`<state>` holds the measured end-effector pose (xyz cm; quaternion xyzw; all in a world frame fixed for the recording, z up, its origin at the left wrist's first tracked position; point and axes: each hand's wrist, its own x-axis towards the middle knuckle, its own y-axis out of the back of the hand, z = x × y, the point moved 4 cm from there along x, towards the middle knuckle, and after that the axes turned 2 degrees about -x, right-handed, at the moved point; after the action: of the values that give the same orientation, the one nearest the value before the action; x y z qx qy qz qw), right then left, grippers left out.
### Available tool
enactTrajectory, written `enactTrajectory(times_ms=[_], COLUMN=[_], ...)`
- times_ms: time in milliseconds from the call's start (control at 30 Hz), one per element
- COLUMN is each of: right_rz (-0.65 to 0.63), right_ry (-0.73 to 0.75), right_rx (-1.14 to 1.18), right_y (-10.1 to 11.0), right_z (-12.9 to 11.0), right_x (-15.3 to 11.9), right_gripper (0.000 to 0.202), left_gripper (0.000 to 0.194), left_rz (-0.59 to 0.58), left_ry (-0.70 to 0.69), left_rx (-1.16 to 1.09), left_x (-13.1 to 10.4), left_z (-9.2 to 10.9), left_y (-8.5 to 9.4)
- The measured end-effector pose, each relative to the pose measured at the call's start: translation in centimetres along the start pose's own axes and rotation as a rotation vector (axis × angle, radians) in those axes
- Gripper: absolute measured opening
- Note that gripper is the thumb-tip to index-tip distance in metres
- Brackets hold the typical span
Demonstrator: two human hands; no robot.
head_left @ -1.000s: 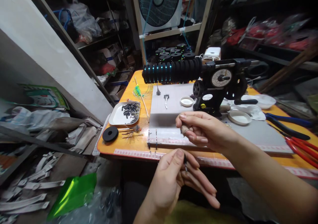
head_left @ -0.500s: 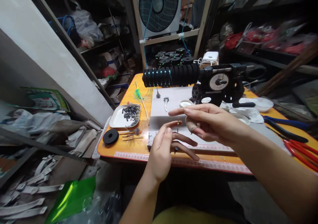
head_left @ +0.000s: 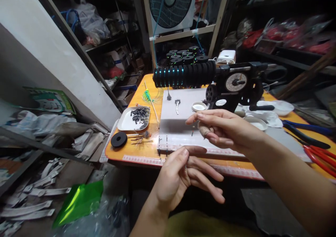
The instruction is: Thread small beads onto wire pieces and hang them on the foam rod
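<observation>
My right hand (head_left: 222, 128) is over the grey board (head_left: 173, 125), its thumb and index finger pinched together. A wrap of tan tape covers one finger. Just below that pinch, small bead-like pieces (head_left: 193, 132) hang in a column, apparently on a thin line too fine to see clearly. My left hand (head_left: 178, 177) is lower, in front of the table edge. Its thumb presses on the index finger while the other fingers spread out; the line between them is barely visible. Short dark strands (head_left: 166, 147) hang over the board's left front corner.
A white tray (head_left: 122, 123) of small black parts and a black foam spool (head_left: 119, 139) are at left. Behind the board stands a winding machine (head_left: 233, 86) carrying a row of black spools (head_left: 183, 74). Blue-handled pliers (head_left: 309, 127) and red-handled pliers (head_left: 319, 158) are at right.
My left hand has moved down and towards me, away from my right hand, and has turned somewhat. My right hand keeps its pinch. The view has shifted slightly.
</observation>
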<state>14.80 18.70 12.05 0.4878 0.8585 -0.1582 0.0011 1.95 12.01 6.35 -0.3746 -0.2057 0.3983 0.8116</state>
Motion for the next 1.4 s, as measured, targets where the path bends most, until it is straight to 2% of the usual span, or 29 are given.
enactTrajectory(times_ms=[267, 500, 667, 867, 1100, 1233, 1400], right_rz=[0.004, 0.003, -0.032, -0.034, -0.019, -0.024, -0.032], right_ry=[0.007, 0.009, -0.034, -0.045, -0.041, -0.028, -0.02], right_rx=[0.008, 0.023, 0.123, 0.194, 0.244, 0.241, 0.228], right_y=[-0.5, -0.6, -0.8, -1.5, -2.5, -2.5, -2.3], right_z=[0.1, 0.5, 1.4, 2.5, 3.0, 2.7, 2.3], right_x=[-0.1, -0.1, 0.0, 0.8, 0.7, 0.8, 1.0], right_gripper=[0.025, 0.023, 0.021, 0.029, 0.03, 0.029, 0.029], left_gripper=[0.051, 0.045, 0.038, 0.039, 0.043, 0.044, 0.042], left_rz=[-0.049, -0.065, -0.01, 0.021, -0.087, -0.144, -0.065], left_ry=[0.03, 0.05, 0.057, 0.011, -0.061, -0.048, 0.032], left_rx=[-0.133, -0.162, -0.166, -0.105, -0.304, -0.432, -0.432], left_x=[-0.8, -1.2, -1.8, -2.8, -3.6, -3.5, -3.3], left_z=[-0.3, -0.6, -2.3, -4.2, -5.1, -5.2, -5.0], left_y=[-0.2, 0.0, 0.8, 0.9, -0.1, -0.1, 0.3])
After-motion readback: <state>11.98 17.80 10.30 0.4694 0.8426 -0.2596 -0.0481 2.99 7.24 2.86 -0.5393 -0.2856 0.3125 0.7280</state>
